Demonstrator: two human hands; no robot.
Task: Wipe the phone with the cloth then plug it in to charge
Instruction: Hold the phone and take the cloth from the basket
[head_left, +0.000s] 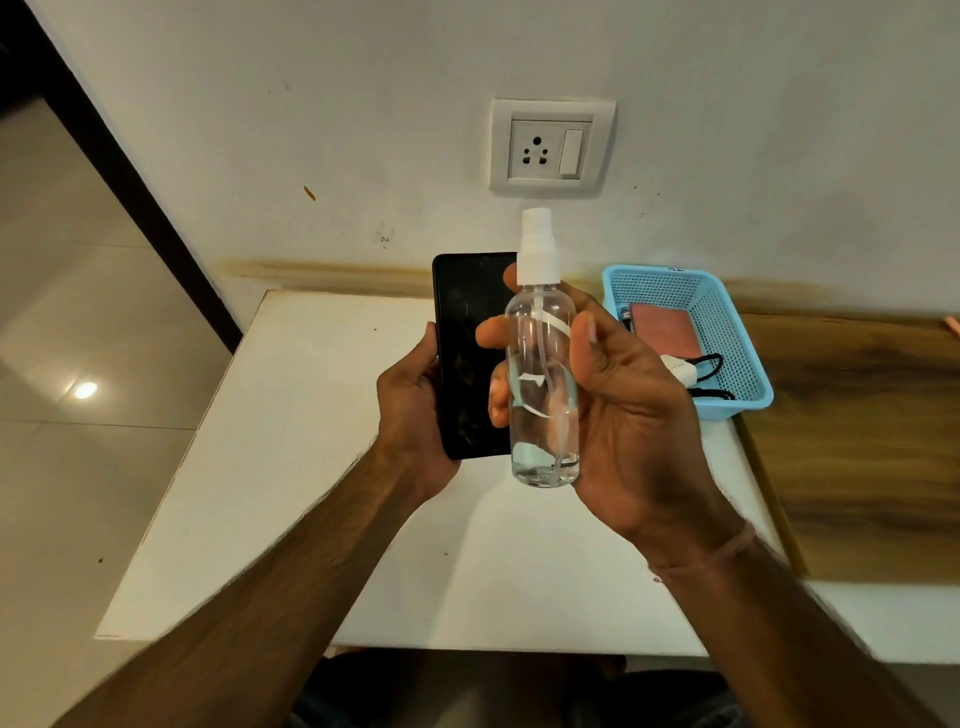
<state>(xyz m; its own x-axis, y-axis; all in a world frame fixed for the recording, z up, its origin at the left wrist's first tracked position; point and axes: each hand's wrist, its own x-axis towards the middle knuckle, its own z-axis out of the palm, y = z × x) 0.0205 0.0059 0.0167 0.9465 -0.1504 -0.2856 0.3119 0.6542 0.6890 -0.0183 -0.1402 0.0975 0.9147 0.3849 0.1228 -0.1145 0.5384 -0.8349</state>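
Note:
My left hand (415, 410) grips a black phone (465, 353) by its lower left edge, screen towards me, held upright above the white table (291, 467). My right hand (628, 415) holds a clear spray bottle (543, 384) with a white pump top, upright, right in front of the phone's right side. The bottle is partly filled with clear liquid. A pinkish cloth (665, 330) lies folded in the blue basket (737, 332) at the right. A white charger plug (680, 370) with a black cable rests in the same basket.
A white wall socket with a switch (550, 148) sits on the wall straight above the table. A wood-grain surface (857, 441) adjoins the table on the right. Tiled floor lies to the left, past the table's edge.

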